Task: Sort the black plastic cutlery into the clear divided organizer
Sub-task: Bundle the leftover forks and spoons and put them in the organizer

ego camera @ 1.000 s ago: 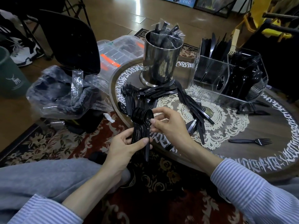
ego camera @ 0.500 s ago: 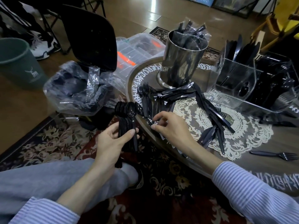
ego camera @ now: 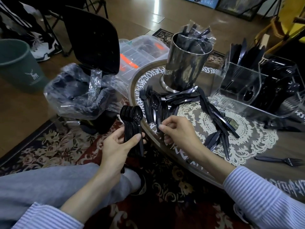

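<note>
Left hand [ego camera: 122, 144] grips a nested stack of black plastic spoons [ego camera: 132, 126], right hand [ego camera: 177, 131] pinches another black spoon's handle [ego camera: 156, 111] on the tabletop [ego camera: 267, 152], while the clear divided organizer [ego camera: 257, 90] holds upright black knives [ego camera: 242, 52].

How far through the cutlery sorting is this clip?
Partway. Done: the clear organizer already holds upright cutlery. In hand: the left hand grips a stack of spoons; the right hand pinches another spoon from the table pile. Left: loose knives and forks, plus one stray fork.
</note>
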